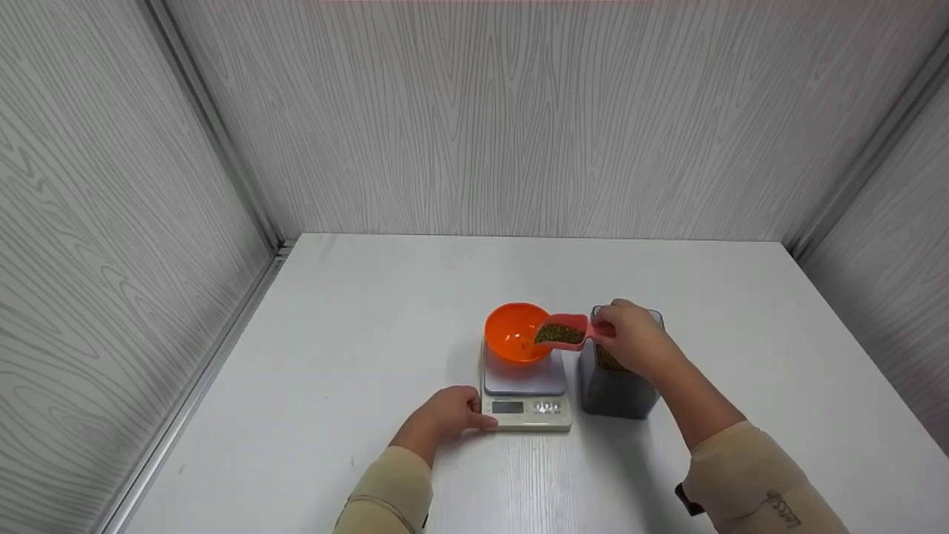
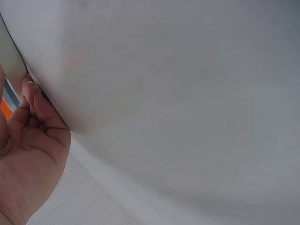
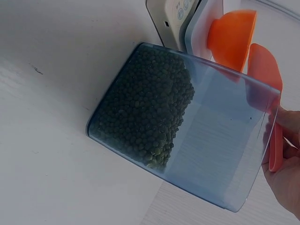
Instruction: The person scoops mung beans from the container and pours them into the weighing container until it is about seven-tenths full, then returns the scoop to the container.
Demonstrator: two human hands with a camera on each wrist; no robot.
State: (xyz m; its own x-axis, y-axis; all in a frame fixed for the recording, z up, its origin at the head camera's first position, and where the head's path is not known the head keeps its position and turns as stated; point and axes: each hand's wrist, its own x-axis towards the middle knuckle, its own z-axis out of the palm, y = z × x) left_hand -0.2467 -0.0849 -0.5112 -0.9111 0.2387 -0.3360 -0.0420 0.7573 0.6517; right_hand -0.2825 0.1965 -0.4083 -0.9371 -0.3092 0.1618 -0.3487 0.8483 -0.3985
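My right hand (image 1: 634, 340) grips the handle of a red scoop (image 1: 569, 320), which carries small green beans (image 1: 560, 334). The scoop's front edge overlaps the right rim of an orange bowl (image 1: 510, 326). That bowl sits on the platform of a white digital kitchen scale (image 1: 534, 424). At the scale's front left corner, my left hand (image 1: 448, 414) holds its edge, the thumb at the front and the fingers along the side. Below my right hand stands a clear bluish container (image 3: 215, 140), partly filled with green beans (image 3: 140, 103).
The scale and container stand side by side on a white table (image 1: 371, 311). Grey wood-grain panels (image 1: 504, 119) rise behind the table and on both sides. The container's tall walls come up close under my right hand.
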